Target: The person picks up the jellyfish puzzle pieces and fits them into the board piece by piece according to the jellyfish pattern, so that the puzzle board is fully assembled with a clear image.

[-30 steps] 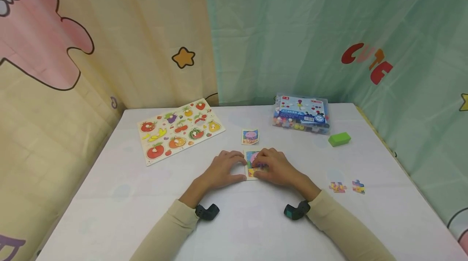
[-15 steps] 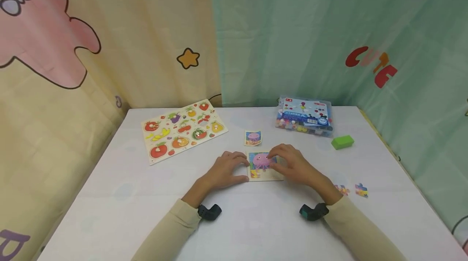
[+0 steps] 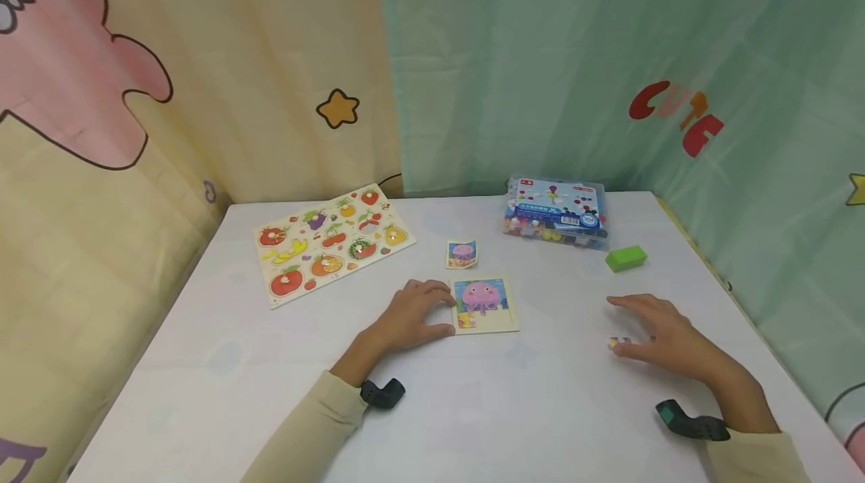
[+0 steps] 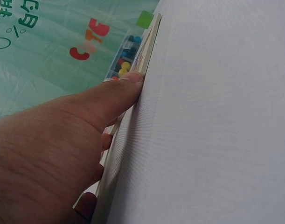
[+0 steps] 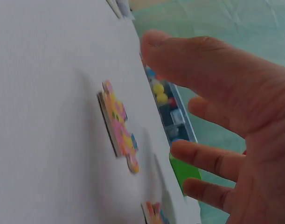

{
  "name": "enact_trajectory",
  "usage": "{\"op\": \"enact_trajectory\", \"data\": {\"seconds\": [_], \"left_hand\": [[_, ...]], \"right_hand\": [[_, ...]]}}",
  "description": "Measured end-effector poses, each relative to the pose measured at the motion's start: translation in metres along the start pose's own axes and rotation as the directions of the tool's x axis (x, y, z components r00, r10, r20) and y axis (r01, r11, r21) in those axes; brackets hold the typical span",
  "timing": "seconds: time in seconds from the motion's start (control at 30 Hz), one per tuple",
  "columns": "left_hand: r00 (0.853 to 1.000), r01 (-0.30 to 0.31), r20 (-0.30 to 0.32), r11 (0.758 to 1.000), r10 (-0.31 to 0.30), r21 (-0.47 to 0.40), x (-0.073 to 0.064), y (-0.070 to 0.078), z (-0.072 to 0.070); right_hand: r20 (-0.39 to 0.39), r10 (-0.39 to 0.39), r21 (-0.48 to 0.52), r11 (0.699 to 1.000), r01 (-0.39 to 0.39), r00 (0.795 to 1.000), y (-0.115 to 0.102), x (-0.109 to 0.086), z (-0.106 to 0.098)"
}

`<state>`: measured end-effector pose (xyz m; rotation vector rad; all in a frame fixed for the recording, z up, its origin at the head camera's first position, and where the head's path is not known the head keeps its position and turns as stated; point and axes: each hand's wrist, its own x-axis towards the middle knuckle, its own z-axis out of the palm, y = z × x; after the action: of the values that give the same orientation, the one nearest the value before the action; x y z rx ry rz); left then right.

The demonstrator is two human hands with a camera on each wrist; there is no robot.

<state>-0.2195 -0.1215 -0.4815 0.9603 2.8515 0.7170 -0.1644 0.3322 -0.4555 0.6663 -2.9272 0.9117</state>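
Note:
A small square jigsaw board (image 3: 503, 323) with a pink octopus picture lies on the table. Its upper part and lower left corner are filled, while pale bare board shows at the lower right. My left hand (image 3: 414, 315) holds the board's left edge, thumb at the near corner and fingers bent along the side, as the left wrist view also shows. Off to the right, my right hand (image 3: 676, 340) hovers with fingers spread, holding nothing. Close to its thumb lies a pink and yellow jigsaw piece (image 5: 116, 119). A second jigsaw piece (image 5: 155, 213) shows at the bottom of the right wrist view, hidden by the hand from above.
Behind the board lies a small octopus picture card (image 3: 462, 254). A fruit puzzle board (image 3: 334, 243) is at the back left. At the back right are a clear plastic case (image 3: 556, 211) of coloured pieces and a green block (image 3: 626, 258). Curtains border the table.
My right hand has left the jigsaw board and travelled right to the loose jigsaw pieces, its fingers spreading. More of the octopus picture shows now. The left hand stays at the board's edge.

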Motion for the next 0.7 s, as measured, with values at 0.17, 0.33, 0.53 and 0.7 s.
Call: {"op": "enact_trajectory", "data": {"seconds": [0.17,0.33,0.53,0.7], "left_hand": [[1.000,-0.002,0.003,1.000,0.002,0.003,0.000,-0.003,0.001],[1.000,-0.010,0.002,1.000,0.010,-0.004,0.000,-0.002,0.001],[1.000,-0.009,-0.005,1.000,0.009,0.003,0.000,-0.001,0.000],[1.000,-0.003,0.002,1.000,0.003,-0.004,0.000,-0.002,0.001]], "right_hand": [[-0.030,0.041,-0.042,0.998,-0.042,0.999,0.019,-0.017,0.002],[-0.088,-0.002,-0.036,0.999,-0.002,0.996,0.027,-0.022,0.007],[-0.137,-0.056,-0.024,0.998,0.053,0.989,0.032,-0.021,0.010],[-0.162,-0.076,-0.037,0.997,0.071,0.984,0.032,-0.022,0.011]]}}
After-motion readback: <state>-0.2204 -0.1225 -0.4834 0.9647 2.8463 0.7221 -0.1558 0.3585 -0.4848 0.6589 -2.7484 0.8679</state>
